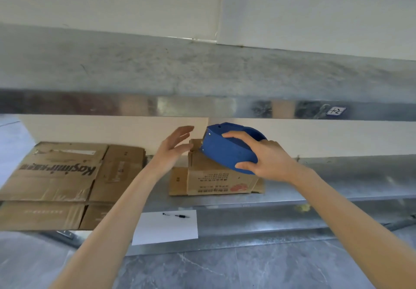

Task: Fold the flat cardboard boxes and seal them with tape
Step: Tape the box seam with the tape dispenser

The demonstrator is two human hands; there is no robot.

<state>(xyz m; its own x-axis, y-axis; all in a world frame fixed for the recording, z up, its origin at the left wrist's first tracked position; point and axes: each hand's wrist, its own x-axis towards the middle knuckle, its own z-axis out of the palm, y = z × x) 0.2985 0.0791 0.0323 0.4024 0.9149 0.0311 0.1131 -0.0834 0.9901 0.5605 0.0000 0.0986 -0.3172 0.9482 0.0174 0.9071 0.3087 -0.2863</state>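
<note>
Tape dispenser (227, 151): grasped in my right hand (267, 160), directly above the cardboard box (216, 180) on the shelf (337, 176), nose pointing left. Left hand (173, 149): released, fingers straight, just beside the box's upper-left flap.

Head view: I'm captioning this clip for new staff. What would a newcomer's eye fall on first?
The blue tape dispenser, gripped by the right hand over the small cardboard box at centre on the metal shelf. Next, the left hand, fingers spread beside that box, and the flattened cardboard boxes lying at left.
</note>
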